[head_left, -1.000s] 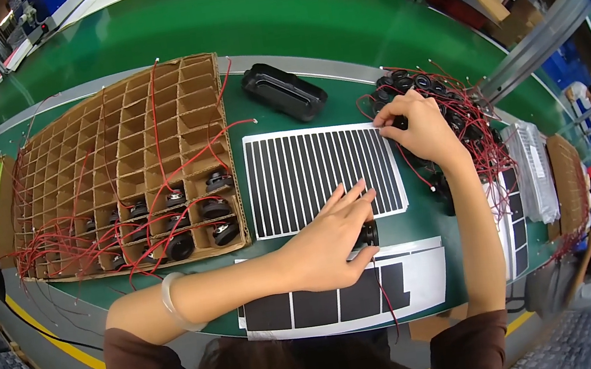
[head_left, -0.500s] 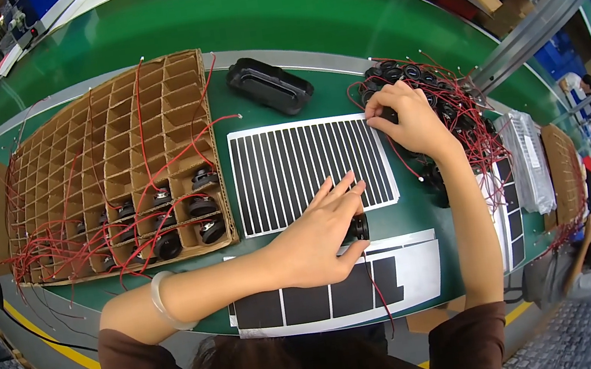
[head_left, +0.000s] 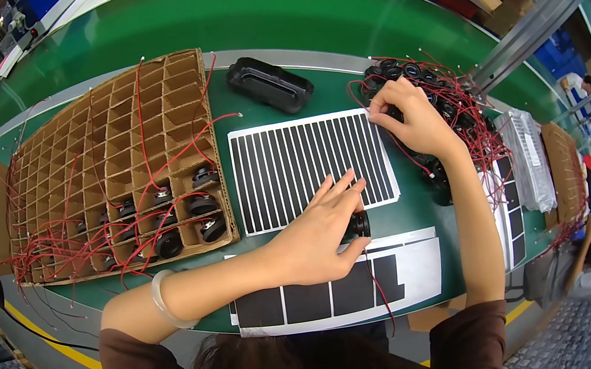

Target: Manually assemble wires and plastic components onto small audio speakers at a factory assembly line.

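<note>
A white sheet with rows of narrow black strips (head_left: 309,171) lies on the green table in front of me. My left hand (head_left: 322,237) reaches across its lower edge, fingers stretched over the strips. Between its thumb and fingers is a small round black speaker (head_left: 360,225), partly hidden, with a red wire (head_left: 378,286) hanging toward me. At the sheet's upper right corner, my right hand (head_left: 410,114) is closed in a pinch. What sits between those fingertips is too small to make out.
On the left stands a cardboard divider box (head_left: 110,127) holding several wired speakers. A black plastic tray (head_left: 269,86) lies beyond the sheet. Speakers with tangled red wires (head_left: 463,112) are heaped at right. Nearer me are sheets with large black squares (head_left: 421,272). A person (head_left: 578,258) sits far right.
My right hand has shifted very slightly to the right, still pinched near the sheet's corner. The left hand stays almost in place with the speaker.
</note>
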`<state>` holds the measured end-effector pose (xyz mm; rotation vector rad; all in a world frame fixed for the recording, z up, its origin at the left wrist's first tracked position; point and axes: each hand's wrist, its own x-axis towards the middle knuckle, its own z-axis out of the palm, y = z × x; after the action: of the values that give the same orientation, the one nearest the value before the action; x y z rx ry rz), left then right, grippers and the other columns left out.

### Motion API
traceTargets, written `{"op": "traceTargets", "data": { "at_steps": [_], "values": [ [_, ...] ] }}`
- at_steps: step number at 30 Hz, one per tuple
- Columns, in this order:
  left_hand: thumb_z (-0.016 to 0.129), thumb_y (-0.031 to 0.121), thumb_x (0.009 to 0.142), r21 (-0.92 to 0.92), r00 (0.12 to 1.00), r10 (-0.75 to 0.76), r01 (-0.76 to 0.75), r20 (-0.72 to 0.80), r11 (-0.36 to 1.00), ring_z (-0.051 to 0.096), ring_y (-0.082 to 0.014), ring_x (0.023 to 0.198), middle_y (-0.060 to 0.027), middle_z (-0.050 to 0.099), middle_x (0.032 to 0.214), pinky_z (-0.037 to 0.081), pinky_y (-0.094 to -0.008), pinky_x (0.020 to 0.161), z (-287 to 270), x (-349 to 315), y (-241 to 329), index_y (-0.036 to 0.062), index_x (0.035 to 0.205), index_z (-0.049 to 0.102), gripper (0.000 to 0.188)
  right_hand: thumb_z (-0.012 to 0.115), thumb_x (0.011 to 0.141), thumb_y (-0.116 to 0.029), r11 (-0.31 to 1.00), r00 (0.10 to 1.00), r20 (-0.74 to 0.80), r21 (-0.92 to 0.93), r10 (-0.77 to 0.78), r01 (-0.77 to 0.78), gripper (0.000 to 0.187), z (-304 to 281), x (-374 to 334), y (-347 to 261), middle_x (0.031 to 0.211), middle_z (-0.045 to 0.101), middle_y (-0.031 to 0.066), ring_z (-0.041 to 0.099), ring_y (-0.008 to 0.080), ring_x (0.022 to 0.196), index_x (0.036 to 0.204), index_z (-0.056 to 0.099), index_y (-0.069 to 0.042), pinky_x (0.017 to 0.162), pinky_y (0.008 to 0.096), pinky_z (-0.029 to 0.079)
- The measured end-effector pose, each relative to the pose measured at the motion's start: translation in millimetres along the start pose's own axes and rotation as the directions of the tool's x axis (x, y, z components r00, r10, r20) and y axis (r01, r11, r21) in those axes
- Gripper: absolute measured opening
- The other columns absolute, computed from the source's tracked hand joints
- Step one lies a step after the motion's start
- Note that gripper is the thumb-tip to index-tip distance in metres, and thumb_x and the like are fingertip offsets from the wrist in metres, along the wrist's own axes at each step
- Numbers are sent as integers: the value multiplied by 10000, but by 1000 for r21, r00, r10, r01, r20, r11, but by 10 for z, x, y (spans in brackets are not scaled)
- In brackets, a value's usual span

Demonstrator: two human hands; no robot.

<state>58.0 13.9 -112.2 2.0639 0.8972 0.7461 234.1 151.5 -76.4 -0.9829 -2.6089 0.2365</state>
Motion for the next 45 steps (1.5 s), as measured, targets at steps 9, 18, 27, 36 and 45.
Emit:
{"op": "traceTargets", "data": {
  "at_steps": [9,18,27,36,45],
  "values": [
    [525,152,735,18,1000,-12,12,-12,1000,169,-336,1191,-174,427,974,90,-427,989,-5,-5,-12,-82,1145,272,536,560,634,-28,997,991,-131,79,-13,24,95,-294,-386,-337,725,452,77,420,221,747,683,480,-12,693,288,336],
    [504,132,722,26,1000,-14,14,-1,1000,175,-341,1186,-231,409,1055,96,-398,997,-27,18,30,-134,1059,314,469,595,588,-30,1000,929,-369,13,14,-10,122,-764,-905,-610,688,464,63,426,206,694,655,492,-23,628,286,334],
    [525,134,724,14,1000,8,-7,-14,1000,200,-331,1181,-177,444,927,103,-412,991,-6,-8,6,-83,1157,256,554,586,574,-26,995,894,-449,-100,-17,-32,128,-1064,-1142,-912,689,432,68,401,193,677,662,493,-19,588,267,317],
    [577,92,688,-73,987,90,-100,-131,992,302,-283,1151,-147,435,1108,223,-380,942,-98,-10,64,8,957,413,326,605,579,-9,998,919,-394,62,18,7,126,-1010,-1029,-943,719,454,80,441,189,671,666,514,-20,598,262,354],
    [561,126,664,-694,993,117,-95,-16,714,439,-196,978,-223,439,1089,303,-318,853,-365,-46,516,-7,938,460,321,622,530,-35,990,958,-251,-28,-139,137,159,-885,-821,-1235,681,427,67,413,210,650,648,515,-40,577,270,322]
  ]
}}
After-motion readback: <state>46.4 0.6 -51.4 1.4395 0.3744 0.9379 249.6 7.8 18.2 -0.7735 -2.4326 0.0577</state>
